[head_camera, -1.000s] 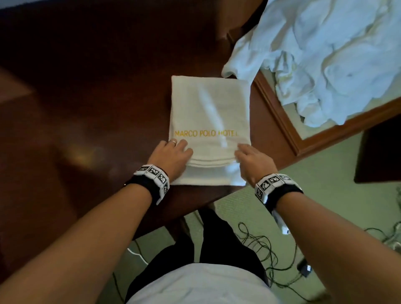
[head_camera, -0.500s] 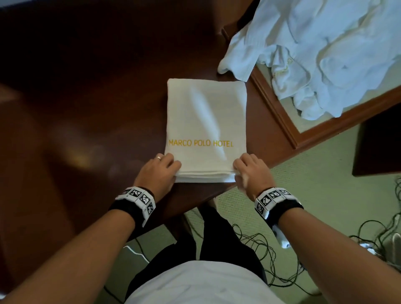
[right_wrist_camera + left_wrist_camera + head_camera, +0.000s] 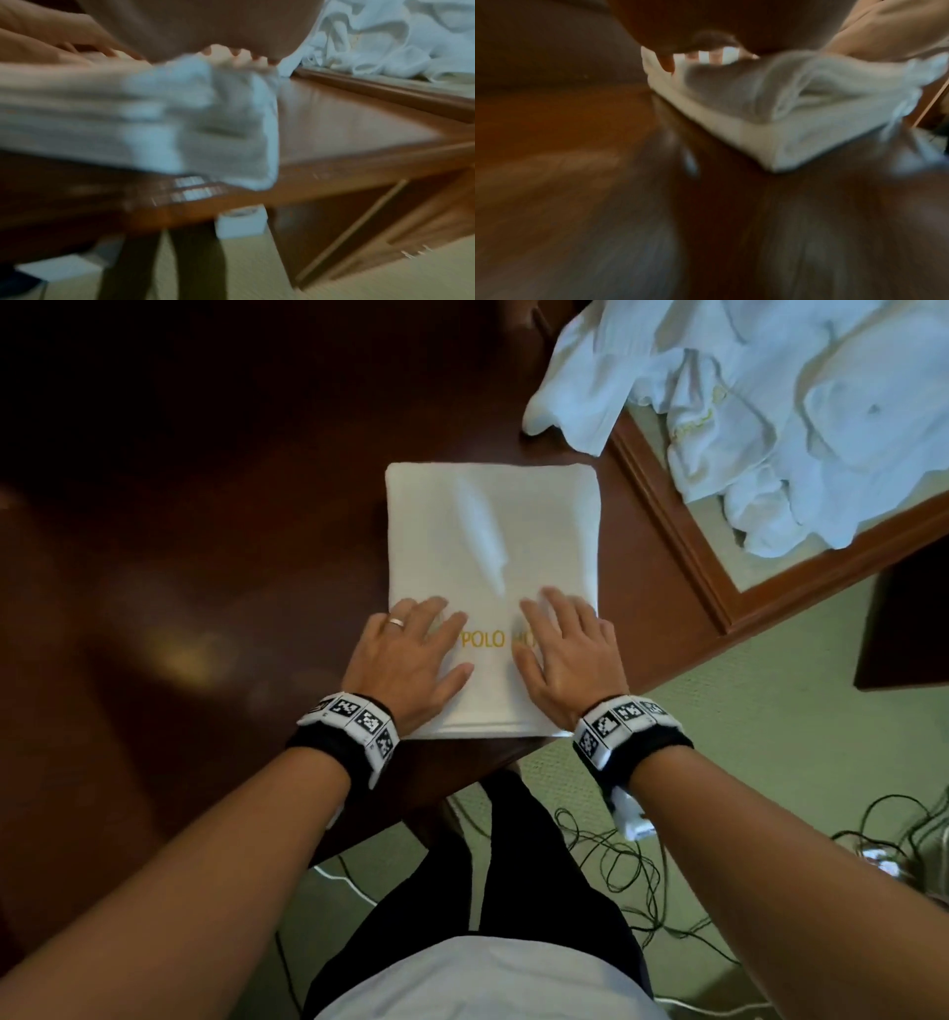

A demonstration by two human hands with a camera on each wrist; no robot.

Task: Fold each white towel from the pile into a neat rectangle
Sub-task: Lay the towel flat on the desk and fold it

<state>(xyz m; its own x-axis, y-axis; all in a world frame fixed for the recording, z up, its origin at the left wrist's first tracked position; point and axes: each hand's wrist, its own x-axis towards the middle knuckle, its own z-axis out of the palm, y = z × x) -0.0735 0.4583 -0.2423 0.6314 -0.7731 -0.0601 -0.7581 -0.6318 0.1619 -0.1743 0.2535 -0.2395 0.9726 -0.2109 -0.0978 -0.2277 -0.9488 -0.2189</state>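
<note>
Gold lettering [image 3: 482, 640] on the folded towel [image 3: 493, 531] reads only "POLO" + a bit more; the left hand [image 3: 405, 654] and right hand [image 3: 567, 654] cover the rest. Pile of white towels [image 3: 770, 403] is cut off by top & right edges of the head view. Both wrist views are smeared w/ blur, towel layers can't be counted. Cables [image 3: 616, 880] on the floor run under the arms

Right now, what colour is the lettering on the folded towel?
Golden yellow lettering on the white folded towel, clearest in the head view.
</note>
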